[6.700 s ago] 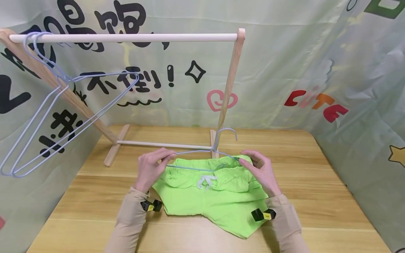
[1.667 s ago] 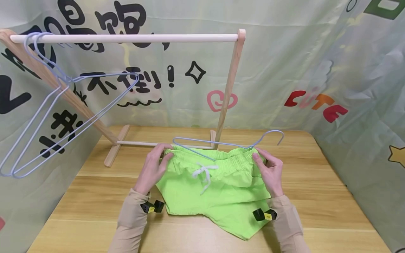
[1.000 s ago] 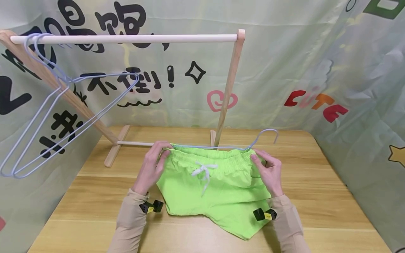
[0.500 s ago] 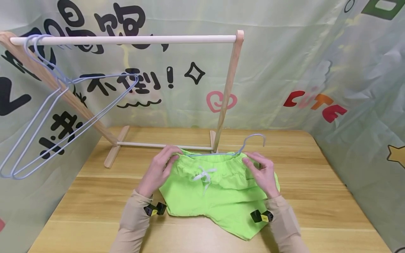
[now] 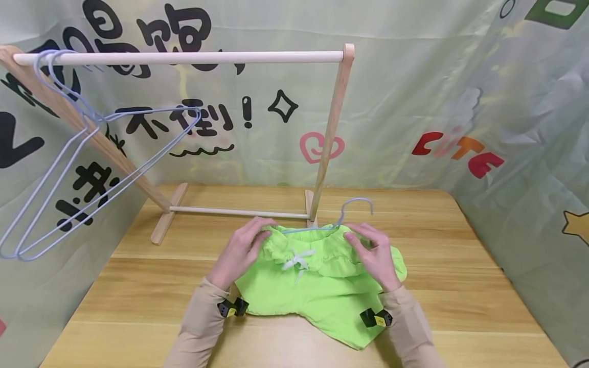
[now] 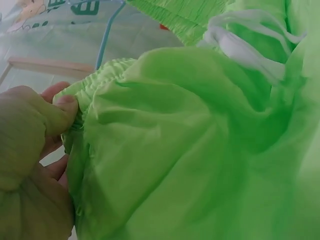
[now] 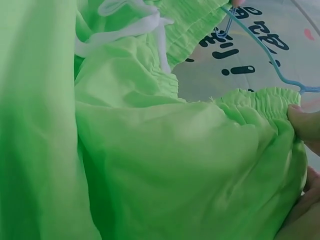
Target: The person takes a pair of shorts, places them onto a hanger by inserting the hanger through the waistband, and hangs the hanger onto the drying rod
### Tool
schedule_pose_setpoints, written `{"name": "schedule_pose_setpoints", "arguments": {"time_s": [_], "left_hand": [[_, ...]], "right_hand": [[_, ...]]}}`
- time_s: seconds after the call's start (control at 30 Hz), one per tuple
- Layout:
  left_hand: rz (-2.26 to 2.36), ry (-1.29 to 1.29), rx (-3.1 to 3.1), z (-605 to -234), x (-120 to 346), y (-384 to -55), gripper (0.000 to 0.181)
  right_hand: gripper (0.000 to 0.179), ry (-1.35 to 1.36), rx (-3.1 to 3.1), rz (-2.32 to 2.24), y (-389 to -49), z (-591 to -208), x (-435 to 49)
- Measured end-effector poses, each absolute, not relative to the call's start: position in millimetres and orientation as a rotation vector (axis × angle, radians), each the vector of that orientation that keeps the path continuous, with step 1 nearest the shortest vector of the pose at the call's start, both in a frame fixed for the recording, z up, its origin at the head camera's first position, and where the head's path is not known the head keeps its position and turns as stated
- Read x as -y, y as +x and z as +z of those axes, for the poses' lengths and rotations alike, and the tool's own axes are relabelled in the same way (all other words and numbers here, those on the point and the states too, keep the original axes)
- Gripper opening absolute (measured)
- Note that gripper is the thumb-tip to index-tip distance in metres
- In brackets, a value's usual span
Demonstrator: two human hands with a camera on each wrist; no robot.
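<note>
Lime-green shorts (image 5: 317,291) with a gathered waistband and a white drawstring bow (image 5: 298,259) lie on the table, waistband toward the back. My left hand (image 5: 241,250) pinches the waistband's left end, thumb in front, as the left wrist view shows. At the other end my right hand (image 5: 374,251) pinches the waistband between thumb and fingers. A thin blue hanger (image 5: 313,229) runs along the waist opening, its ends hidden by cloth and hands. Its hook (image 5: 356,199) sticks up behind the shorts, near my right hand.
A wooden rack (image 5: 335,122) with a white top rail (image 5: 207,57) stands at the back left. Blue hangers (image 5: 96,117) hang at the rail's left end. A printed cloth backdrop (image 5: 391,92) encloses the wooden table (image 5: 460,286).
The hanger has dropped into the waist opening and its hook has shifted left lately. Both hands, first on the hanger, moved to the waistband ends and drew closer together, bunching the waistband.
</note>
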State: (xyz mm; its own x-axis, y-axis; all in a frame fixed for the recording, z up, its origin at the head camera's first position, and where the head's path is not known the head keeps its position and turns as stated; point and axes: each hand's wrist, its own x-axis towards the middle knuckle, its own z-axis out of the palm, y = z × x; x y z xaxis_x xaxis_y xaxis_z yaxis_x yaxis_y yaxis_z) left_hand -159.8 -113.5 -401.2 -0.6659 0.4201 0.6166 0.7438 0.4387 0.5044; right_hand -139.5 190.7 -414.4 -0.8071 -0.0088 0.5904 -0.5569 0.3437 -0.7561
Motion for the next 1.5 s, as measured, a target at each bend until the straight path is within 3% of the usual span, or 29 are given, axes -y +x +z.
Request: {"name": "schedule_pose_setpoints", "arguments": {"time_s": [0.17, 0.33, 0.73, 1.0, 1.2, 1.5], "left_hand": [[-1.129, -0.913, 2.341, -402, 114, -158, 0.041], [-1.137, -0.827, 2.441, -403, 114, -157, 0.024], [-1.007, -0.856, 2.451, -403, 114, -155, 0.014], [-1.009, -0.879, 2.28, -405, 119, -159, 0.024], [-1.016, -0.85, 2.188, -405, 124, -161, 0.008], [-1.018, -0.841, 2.121, -406, 133, -166, 0.014]], "right_hand": [[0.025, 0.509, 2.143, 1.459, -137, -412, -189], [0.027, 0.556, 2.136, 1.448, -137, -413, -189], [0.028, 0.585, 2.126, 1.464, -137, -412, -193], [0.023, 0.548, 2.14, 1.522, -139, -412, -200], [0.027, 0.52, 2.145, 1.498, -138, -409, -209], [0.029, 0.487, 2.15, 1.447, -137, -405, -214]]}}
